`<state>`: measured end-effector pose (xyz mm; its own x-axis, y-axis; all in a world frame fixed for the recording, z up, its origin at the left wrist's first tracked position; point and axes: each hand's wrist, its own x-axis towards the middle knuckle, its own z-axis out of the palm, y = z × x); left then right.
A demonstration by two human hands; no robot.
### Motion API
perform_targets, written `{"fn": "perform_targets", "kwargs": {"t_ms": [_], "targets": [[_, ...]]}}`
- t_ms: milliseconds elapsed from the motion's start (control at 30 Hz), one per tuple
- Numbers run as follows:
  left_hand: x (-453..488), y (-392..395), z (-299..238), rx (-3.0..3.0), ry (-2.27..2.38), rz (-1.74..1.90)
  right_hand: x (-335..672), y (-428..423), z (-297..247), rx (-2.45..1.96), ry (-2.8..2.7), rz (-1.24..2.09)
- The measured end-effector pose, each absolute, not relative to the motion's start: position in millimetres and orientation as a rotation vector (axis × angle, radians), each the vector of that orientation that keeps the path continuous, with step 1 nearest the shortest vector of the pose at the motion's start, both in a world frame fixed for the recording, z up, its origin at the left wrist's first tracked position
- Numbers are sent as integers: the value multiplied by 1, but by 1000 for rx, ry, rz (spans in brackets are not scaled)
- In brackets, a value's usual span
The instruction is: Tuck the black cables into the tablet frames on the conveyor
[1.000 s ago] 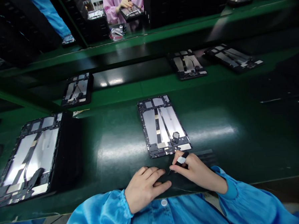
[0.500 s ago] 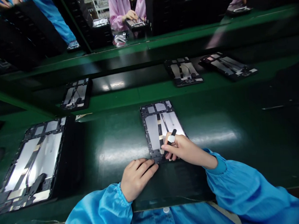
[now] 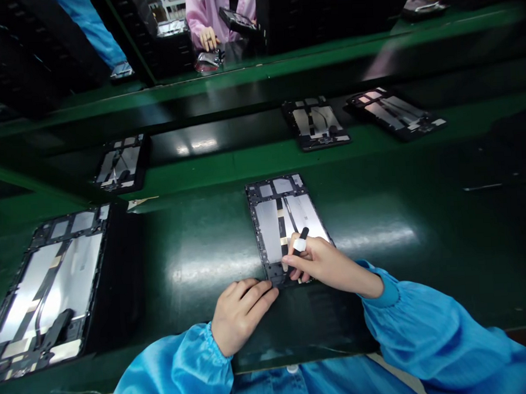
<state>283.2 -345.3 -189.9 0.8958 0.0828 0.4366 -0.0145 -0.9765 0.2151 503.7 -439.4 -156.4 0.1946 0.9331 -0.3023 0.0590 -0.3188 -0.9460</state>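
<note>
An opened tablet lies face down on the dark green bench, its silver inner plates and black flex cables showing. My right hand is closed round a thin black tool with a white band, its tip down on the tablet's near edge. My left hand rests flat on the bench, fingers stretched out, fingertips touching the tablet's near left corner.
Another opened tablet lies at the left. Three more tablets sit on the black belt behind. Across the line a person in a pink coat handles a device. Black trays stand stacked at the back left.
My right hand moved the tool from the bench in front of the tablet up onto its near edge. My left hand slid forward to the tablet's corner. The tablets on the belt drifted left.
</note>
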Motion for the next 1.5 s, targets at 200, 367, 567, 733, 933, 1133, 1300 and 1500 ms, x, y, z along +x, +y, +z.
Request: {"fn": "perform_targets", "kwargs": {"t_ms": [200, 367, 567, 733, 933, 1133, 1300, 1500], "targets": [[283, -345, -190, 2852, 50, 648, 504, -440, -157, -1599, -982, 1237], [284, -347, -185, 2959, 23, 661, 503, -438, -155, -1605, -979, 1241], [288, -350, -178, 3042, 27, 614, 508, -446, -157, -1616, -959, 1182], [290, -347, -179, 2971, 33, 597, 513, -469, -159, -1726, -1056, 954], [288, -347, -184, 2938, 43, 588, 510, -475, -158, -1777, -1134, 879], [288, -347, -190, 2935, 57, 605, 512, -475, -162, -1660, -1038, 933], [290, -349, -188, 3024, 33, 608, 510, -474, -162, -1664, -1029, 930], [290, -351, -187, 3080, 77, 585, 511, -474, -163, -1692, -1049, 927]]}}
